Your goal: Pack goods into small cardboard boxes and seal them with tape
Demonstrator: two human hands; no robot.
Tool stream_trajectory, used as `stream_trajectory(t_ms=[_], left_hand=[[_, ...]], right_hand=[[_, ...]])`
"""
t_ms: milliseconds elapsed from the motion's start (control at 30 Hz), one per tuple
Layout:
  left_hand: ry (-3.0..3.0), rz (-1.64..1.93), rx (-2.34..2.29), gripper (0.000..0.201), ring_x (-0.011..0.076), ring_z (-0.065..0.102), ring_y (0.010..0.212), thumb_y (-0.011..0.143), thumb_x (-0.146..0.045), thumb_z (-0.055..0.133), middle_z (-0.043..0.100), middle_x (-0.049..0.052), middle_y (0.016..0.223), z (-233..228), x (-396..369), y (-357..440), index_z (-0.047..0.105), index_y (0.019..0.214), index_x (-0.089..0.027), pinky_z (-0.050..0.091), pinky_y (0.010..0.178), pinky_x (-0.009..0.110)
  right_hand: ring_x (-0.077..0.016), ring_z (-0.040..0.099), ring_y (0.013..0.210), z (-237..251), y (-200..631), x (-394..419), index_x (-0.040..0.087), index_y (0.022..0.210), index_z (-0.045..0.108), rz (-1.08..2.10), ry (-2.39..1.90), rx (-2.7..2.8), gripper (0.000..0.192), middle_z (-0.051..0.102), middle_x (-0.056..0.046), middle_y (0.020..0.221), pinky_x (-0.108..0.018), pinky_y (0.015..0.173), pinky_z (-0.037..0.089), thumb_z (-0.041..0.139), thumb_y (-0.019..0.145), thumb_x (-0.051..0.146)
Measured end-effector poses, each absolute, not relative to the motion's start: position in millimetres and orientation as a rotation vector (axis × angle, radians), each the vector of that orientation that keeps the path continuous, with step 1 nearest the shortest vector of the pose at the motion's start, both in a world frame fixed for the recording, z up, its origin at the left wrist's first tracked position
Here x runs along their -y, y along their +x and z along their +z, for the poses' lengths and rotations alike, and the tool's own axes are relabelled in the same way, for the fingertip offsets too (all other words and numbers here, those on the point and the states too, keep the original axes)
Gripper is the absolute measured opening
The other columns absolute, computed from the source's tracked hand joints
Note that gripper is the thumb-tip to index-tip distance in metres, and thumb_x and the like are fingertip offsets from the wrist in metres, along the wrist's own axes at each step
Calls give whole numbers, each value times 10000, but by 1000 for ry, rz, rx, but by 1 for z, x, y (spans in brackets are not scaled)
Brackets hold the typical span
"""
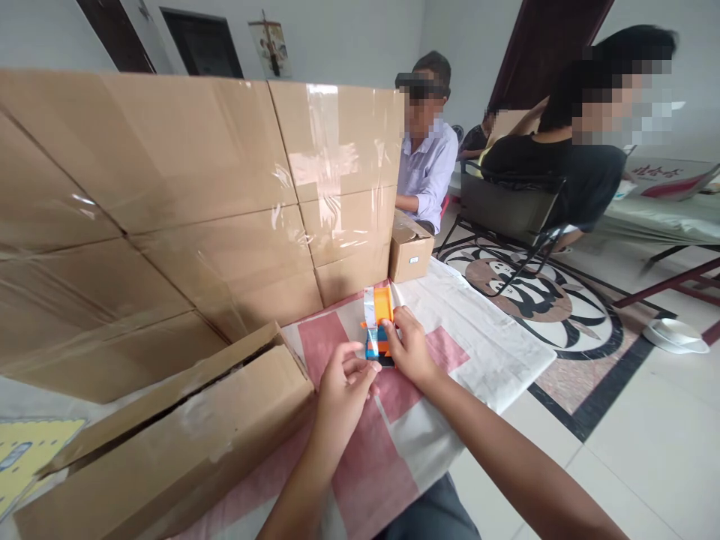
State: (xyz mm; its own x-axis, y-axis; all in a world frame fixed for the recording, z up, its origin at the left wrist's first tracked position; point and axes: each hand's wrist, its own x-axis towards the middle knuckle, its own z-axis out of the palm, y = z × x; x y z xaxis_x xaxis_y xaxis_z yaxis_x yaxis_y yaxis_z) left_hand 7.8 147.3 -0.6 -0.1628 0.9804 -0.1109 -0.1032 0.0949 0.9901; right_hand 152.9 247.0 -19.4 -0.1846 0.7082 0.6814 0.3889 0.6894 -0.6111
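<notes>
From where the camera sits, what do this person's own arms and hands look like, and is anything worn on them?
Both arms are bare up to the bottom edge of the picture: no sleeves show. The left hand and the right hand wear no gloves, and no rings, watch or bracelet can be seen. The fingernails are short and unpainted. No markings show on either forearm.

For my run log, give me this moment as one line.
left hand: open, beside packet | right hand: gripping small orange and blue packet | surface: red and white cloth | nearby: open cardboard box

Table [495,352] under pink-white cloth [394,427]; cardboard boxes [169,427], small box [410,255], orange-blue item [379,330] on it.
</notes>
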Motion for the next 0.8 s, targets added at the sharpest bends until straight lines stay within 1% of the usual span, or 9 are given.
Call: stream_trajectory(t_ms=[100, 233, 367, 467, 567, 633, 733, 767, 800], left_hand=[[955, 1244, -1309, 406, 85, 523, 427, 794, -404, 758, 693, -19, 789, 1, -148, 8, 576, 1101, -211, 411, 431, 219], [964, 1127, -1297, 286, 59, 471, 396, 741, -353, 757, 707, 26, 795, 2, -153, 7, 678, 941, -165, 375, 396, 211], [951, 1115, -1281, 186, 71, 476, 426, 678, -238, 704, 697, 18, 764, 5, -155, 9, 732, 851, -177, 365, 404, 205], [997, 1047, -1251, 138, 108, 534, 488, 660, -193, 636, 703, 28, 727, 5, -154, 15, 746, 743, -193, 422, 461, 224], [1045, 984, -1221, 167, 130, 557, 508, 693, -198, 613, 722, 32, 743, 3, -150, 19, 759, 775, -206, 456, 514, 259], [1111, 1037, -1295, 104, 127, 522, 520, 747, -217, 615, 648, 1, 663, 2, -147, 18, 717, 730, -212, 397, 506, 249], [1219, 1287, -1511, 265, 106, 370, 529, 850, -243, 601, 380, -45, 552, 2, -145, 13, 527, 597, -210, 273, 502, 247], [1243, 1368, -1553, 266, 107, 358, 550, 876, -258, 607, 354, -49, 575, 2, -145, 12, 523, 629, -210, 280, 518, 248], [1270, 1428, -1572, 205, 110, 383, 584, 892, -280, 626, 385, -47, 619, 1, -146, 11, 573, 706, -212, 313, 546, 246]], right_hand=[[-201, 463, 727, -18, 157, -246, 238, 757, 426, 319, -906, 1789, 326, 483, -9, 744, -352, 690, 353, 478, 1073, 301], [-208, 453, 725, -20, 159, -245, 243, 734, 400, 250, -901, 1785, 356, 477, -12, 723, -362, 703, 348, 472, 1072, 327], [-185, 474, 721, -24, 158, -248, 229, 764, 470, 310, -972, 1743, 354, 505, -11, 761, -348, 705, 368, 476, 1075, 396], [-164, 495, 719, -24, 162, -254, 209, 824, 546, 381, -1033, 1632, 368, 531, -9, 785, -322, 686, 383, 456, 1081, 456], [-149, 486, 701, -21, 167, -259, 199, 847, 580, 363, -1054, 1545, 398, 528, 1, 760, -306, 670, 380, 447, 1081, 492], [-147, 493, 708, -17, 170, -260, 199, 847, 582, 337, -1031, 1548, 408, 527, 2, 758, -303, 676, 387, 441, 1082, 501], [-154, 524, 746, -13, 172, -257, 203, 846, 581, 299, -946, 1605, 402, 537, -8, 785, -313, 702, 403, 429, 1091, 483], [-157, 528, 754, -12, 172, -256, 204, 847, 581, 278, -908, 1634, 392, 541, -13, 797, -320, 710, 404, 427, 1095, 465], [-160, 527, 757, -11, 172, -253, 205, 848, 581, 255, -867, 1667, 378, 543, -17, 806, -328, 715, 402, 426, 1099, 442]])
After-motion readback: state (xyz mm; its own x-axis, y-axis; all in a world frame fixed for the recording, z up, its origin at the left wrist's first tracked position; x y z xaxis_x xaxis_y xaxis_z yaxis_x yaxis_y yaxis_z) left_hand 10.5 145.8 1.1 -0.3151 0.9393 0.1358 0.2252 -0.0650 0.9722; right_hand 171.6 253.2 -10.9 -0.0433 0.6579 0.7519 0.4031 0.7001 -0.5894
